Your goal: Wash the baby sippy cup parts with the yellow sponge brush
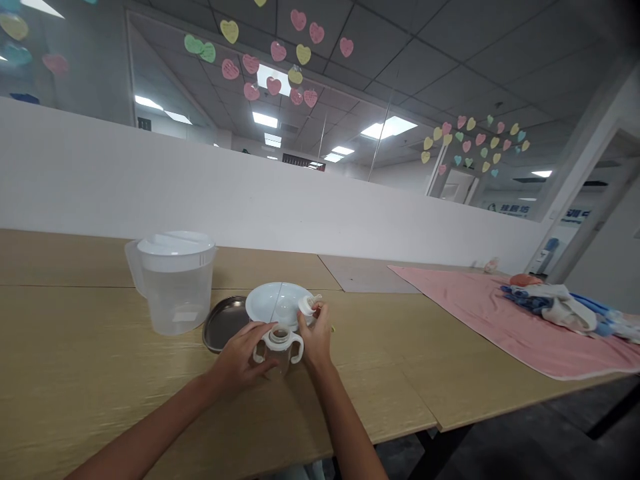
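A clear baby bottle (pixel 281 360) with two white side handles stands upright on the table, its mouth uncovered. My left hand (pixel 245 353) wraps round the bottle's left side, thumb in front and fingers near the neck. Just right of the bottle and higher up, my right hand (pixel 316 333) pinches a white bottle cap (pixel 306 305) with a clear teat-like tip. Behind both hands sits a white bowl (pixel 260 300) with a thin dark line across it. A dark metal tray (pixel 220 327) lies left of the bowl, partly covered by my left hand.
A large translucent pitcher (pixel 177 293) with a white lid stands at the left. Toward the right, a pink cloth (pixel 460 307) covers the table, with folded clothes (pixel 565 310) on it. A grey mat (pixel 365 275) lies by the white wall (pixel 250 207).
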Tool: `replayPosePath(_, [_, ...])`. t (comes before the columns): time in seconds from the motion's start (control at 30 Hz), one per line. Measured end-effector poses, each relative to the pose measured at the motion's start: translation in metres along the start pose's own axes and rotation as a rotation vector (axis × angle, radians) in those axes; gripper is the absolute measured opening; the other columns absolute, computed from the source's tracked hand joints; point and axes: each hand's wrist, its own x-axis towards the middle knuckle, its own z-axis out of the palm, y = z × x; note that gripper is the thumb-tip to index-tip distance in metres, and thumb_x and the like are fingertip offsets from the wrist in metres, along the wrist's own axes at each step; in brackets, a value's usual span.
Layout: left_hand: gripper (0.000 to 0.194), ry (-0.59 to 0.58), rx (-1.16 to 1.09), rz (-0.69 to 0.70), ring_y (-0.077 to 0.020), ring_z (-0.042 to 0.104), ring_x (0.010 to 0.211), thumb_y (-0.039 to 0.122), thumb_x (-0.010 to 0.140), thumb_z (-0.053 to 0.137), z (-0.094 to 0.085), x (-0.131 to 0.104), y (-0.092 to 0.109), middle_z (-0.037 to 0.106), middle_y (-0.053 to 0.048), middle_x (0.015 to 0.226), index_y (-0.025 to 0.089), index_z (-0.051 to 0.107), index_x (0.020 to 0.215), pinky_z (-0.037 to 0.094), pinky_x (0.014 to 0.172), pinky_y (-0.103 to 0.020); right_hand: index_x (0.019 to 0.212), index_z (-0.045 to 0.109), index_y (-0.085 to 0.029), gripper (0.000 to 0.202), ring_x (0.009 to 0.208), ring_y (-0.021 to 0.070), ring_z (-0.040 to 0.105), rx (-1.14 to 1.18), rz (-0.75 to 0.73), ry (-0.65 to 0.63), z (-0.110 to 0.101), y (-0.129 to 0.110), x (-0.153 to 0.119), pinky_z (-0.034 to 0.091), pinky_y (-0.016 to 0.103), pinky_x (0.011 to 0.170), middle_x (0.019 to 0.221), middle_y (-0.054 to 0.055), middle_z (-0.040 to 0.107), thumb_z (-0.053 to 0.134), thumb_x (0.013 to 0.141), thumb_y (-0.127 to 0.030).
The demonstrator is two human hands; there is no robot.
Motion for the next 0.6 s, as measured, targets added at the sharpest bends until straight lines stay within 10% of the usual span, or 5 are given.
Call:
replayPosePath(0.2, [0.053,0.002,0.011,0.023,-0.0229,0.054,0.106,0.045,0.082,0.054,0.003,-0.002,-0.004,0.059,-0.011,0.114,0.017,0.044,0.125,0.046,0.089,-0.032,0.090,0.043,-0.020,0.020,0.085,0.0173,0.053,0.075,-0.004,-0.025,0.001,0.004,-0.002,0.041,0.031,0.078,0.088,0.002,0.054,0.052,0.075,-0.029])
replayPosePath(0.43, [0.053,-0.016,-0.001,-0.011,-0.0241,0.053,0.108,0.048,0.082,0.053,0.004,-0.002,-0.005,0.058,-0.012,0.116,0.018,0.045,0.124,0.046,0.089,-0.034,0.088,0.040,-0.020,0.025,0.080,0.0159,0.054,0.145,0.066,0.272,-0.003,-0.006,-0.002,0.043,0.029,0.074,0.084,0.003,0.053,0.053,0.079,-0.039])
replayPosePath(0.6, [0.053,-0.001,0.022,-0.008,-0.0229,0.054,0.108,0.047,0.081,0.055,0.004,-0.003,-0.005,0.058,-0.010,0.116,0.017,0.046,0.124,0.047,0.089,-0.031,0.086,0.034,-0.021,0.028,0.047,0.0116,0.049,0.240,0.166,0.307,-0.006,-0.011,-0.003,0.041,0.024,0.052,0.059,-0.005,0.050,0.048,0.081,-0.044])
